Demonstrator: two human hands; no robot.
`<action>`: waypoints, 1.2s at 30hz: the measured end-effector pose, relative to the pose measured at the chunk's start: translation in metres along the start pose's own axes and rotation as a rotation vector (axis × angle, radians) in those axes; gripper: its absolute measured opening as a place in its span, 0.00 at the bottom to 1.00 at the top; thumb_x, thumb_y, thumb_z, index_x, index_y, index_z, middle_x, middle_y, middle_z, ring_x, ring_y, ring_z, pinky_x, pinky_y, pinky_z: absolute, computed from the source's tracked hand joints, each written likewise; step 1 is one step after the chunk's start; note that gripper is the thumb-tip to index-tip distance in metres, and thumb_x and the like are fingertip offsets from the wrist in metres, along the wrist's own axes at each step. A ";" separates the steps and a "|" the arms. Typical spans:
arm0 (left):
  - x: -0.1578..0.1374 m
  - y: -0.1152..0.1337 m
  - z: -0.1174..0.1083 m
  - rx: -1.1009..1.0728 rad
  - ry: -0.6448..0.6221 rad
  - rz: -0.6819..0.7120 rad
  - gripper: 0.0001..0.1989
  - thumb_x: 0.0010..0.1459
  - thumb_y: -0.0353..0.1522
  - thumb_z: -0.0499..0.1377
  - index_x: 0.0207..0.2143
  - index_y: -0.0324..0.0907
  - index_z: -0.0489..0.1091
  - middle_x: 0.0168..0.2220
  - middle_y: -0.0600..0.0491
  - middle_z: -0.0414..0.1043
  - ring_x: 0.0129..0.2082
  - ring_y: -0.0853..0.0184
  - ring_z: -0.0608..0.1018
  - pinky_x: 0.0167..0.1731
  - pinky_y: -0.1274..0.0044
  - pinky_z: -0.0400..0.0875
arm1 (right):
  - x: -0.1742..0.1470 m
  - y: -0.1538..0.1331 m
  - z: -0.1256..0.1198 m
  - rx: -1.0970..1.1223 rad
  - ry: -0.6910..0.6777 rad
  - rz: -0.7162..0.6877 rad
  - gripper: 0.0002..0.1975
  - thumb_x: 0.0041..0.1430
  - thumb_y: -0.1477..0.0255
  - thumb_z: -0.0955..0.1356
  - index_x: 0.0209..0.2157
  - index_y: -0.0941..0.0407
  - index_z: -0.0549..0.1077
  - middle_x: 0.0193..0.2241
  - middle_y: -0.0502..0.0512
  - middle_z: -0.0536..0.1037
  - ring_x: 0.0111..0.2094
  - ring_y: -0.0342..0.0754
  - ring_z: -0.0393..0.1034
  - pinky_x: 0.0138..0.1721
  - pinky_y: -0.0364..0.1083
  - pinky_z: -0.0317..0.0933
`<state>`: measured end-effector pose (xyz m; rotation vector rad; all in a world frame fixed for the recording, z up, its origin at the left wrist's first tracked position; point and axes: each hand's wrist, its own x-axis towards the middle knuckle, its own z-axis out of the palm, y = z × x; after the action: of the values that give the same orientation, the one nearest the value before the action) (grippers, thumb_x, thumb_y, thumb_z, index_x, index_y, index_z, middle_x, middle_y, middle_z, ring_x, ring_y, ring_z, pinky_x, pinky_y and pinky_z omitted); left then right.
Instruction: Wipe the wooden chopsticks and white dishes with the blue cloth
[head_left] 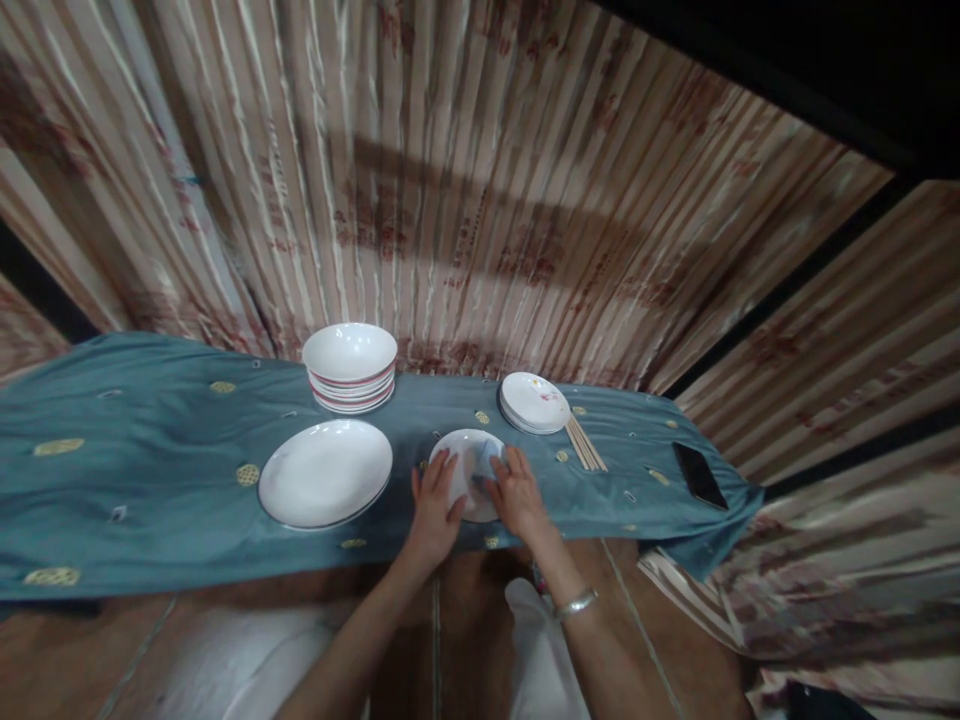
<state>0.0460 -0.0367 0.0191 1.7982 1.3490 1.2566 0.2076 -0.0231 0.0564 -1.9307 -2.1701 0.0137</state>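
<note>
In front of me a round white plate (474, 505) lies near the table's front edge, partly covered by both hands. My left hand (435, 512) rests over its left side, fingers stretched out and apart. On the plate's right side lies my right hand (519, 495), its fingers also spread, with a silver bracelet (577, 604) on that wrist. A bluish patch shows on the plate between the hands; whether it is a pattern or a reflection I cannot tell. Left of my left hand sits a large oval white plate (326, 472), apparently with another under it.
Behind the oval plate stands a stack of red-rimmed white bowls or dishes (350, 355). Small floral plates (534, 400) are stacked at the back right, beside several wooden chopsticks (585, 445). A black phone (700, 475) lies on the right of the green tablecloth (172, 450). Curtains (450, 200) hang behind.
</note>
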 end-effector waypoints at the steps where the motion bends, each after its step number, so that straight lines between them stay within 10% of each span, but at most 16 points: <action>1: 0.001 -0.006 0.000 -0.095 0.078 -0.081 0.30 0.53 0.31 0.56 0.59 0.41 0.58 0.64 0.42 0.54 0.64 0.56 0.54 0.62 0.58 0.39 | -0.003 -0.001 -0.002 -0.028 -0.006 -0.004 0.19 0.60 0.70 0.63 0.53 0.58 0.68 0.60 0.66 0.59 0.62 0.59 0.50 0.54 0.56 0.54; 7: 0.004 -0.029 0.007 -0.696 0.180 -0.555 0.37 0.48 0.28 0.56 0.62 0.37 0.51 0.63 0.41 0.55 0.61 0.56 0.62 0.59 0.66 0.55 | 0.001 -0.005 -0.006 -0.076 -0.164 -0.072 0.16 0.60 0.76 0.61 0.48 0.56 0.72 0.48 0.62 0.72 0.48 0.52 0.66 0.48 0.48 0.59; 17: 0.002 -0.031 0.007 -0.651 0.162 -0.486 0.35 0.40 0.23 0.55 0.56 0.39 0.64 0.59 0.47 0.63 0.62 0.56 0.59 0.61 0.66 0.49 | 0.045 -0.010 0.013 -0.089 -0.125 0.067 0.17 0.60 0.83 0.56 0.45 0.62 0.71 0.44 0.67 0.73 0.43 0.50 0.71 0.43 0.46 0.62; 28: -0.001 -0.037 0.006 -0.563 0.058 -0.428 0.38 0.43 0.23 0.54 0.60 0.43 0.59 0.60 0.49 0.62 0.61 0.57 0.62 0.58 0.65 0.57 | 0.065 -0.045 0.044 0.511 0.094 -0.026 0.12 0.56 0.76 0.63 0.41 0.56 0.74 0.43 0.57 0.77 0.45 0.49 0.70 0.50 0.47 0.61; 36: 0.004 -0.019 0.002 -0.728 0.111 -0.487 0.34 0.39 0.25 0.55 0.54 0.40 0.66 0.51 0.49 0.71 0.51 0.58 0.71 0.52 0.67 0.64 | 0.039 -0.044 0.036 0.870 -0.135 -0.202 0.11 0.56 0.74 0.64 0.36 0.55 0.79 0.41 0.55 0.79 0.43 0.48 0.73 0.48 0.47 0.64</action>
<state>0.0407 -0.0260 0.0040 0.8533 1.0856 1.3390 0.1538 0.0152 0.0355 -1.2300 -1.9234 0.9062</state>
